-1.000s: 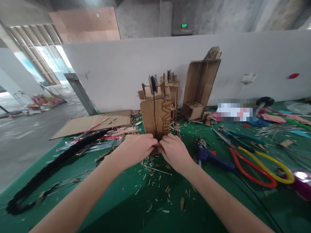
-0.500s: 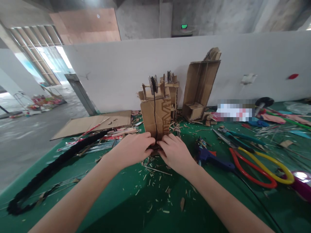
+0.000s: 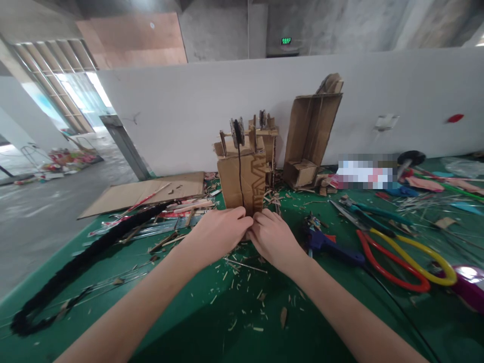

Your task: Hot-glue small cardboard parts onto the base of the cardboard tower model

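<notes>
A cardboard box model [image 3: 234,176] stands upright in front of me, with a pulley wheel [image 3: 237,132] on an axle at its top. From the wheel a black cord [image 3: 240,176] runs down the box's front to my fingers. My left hand [image 3: 229,227] and my right hand [image 3: 271,229] meet at the foot of the box. Their fingers are bent and pinched together around the cord's lower end, which they hide. Whether anything else is between the fingertips does not show.
Right of my hands lie a blue glue gun [image 3: 335,247], scissors [image 3: 397,262] with red and yellow handles, and pliers [image 3: 381,214]. Behind stands a tall cardboard frame [image 3: 315,131]. A black fuzzy strip [image 3: 86,262] curves along the left. Wood scraps litter the green tabletop [image 3: 212,322].
My left hand has shifted right, closing the gap between the two hands, so the fingertips now touch. The top of the cardboard box has tilted very slightly left.
</notes>
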### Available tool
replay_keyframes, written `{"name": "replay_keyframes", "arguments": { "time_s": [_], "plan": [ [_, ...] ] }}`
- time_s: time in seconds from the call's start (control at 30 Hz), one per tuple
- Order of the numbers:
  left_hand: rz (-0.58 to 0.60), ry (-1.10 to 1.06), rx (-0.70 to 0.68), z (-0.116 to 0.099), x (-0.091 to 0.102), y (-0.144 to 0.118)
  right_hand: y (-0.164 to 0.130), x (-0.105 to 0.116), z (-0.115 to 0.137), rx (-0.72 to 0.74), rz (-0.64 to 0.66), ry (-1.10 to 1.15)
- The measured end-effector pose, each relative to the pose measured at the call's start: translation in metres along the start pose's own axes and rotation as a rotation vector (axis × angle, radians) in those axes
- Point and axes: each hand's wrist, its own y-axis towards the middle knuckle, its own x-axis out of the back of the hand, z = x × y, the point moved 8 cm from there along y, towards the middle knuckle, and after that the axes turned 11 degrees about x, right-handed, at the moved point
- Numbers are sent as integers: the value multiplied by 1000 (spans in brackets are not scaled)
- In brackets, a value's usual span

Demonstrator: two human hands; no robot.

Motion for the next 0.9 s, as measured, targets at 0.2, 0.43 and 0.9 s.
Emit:
{"name": "replay_keyframes", "arguments": {
  "time_s": [0.2, 0.43, 0.9],
  "plan": [
    [-60, 10, -32, -2, -3, 0, 1, -3, -1, -35, -8, 50],
    [-80, -52, -36, 3, -7, 2, -3, 5, -3, -51, -11, 16],
    [-110, -72, 18, 9, -19, 5, -4, -2, -4, -77, -17, 51]
  ]
}}
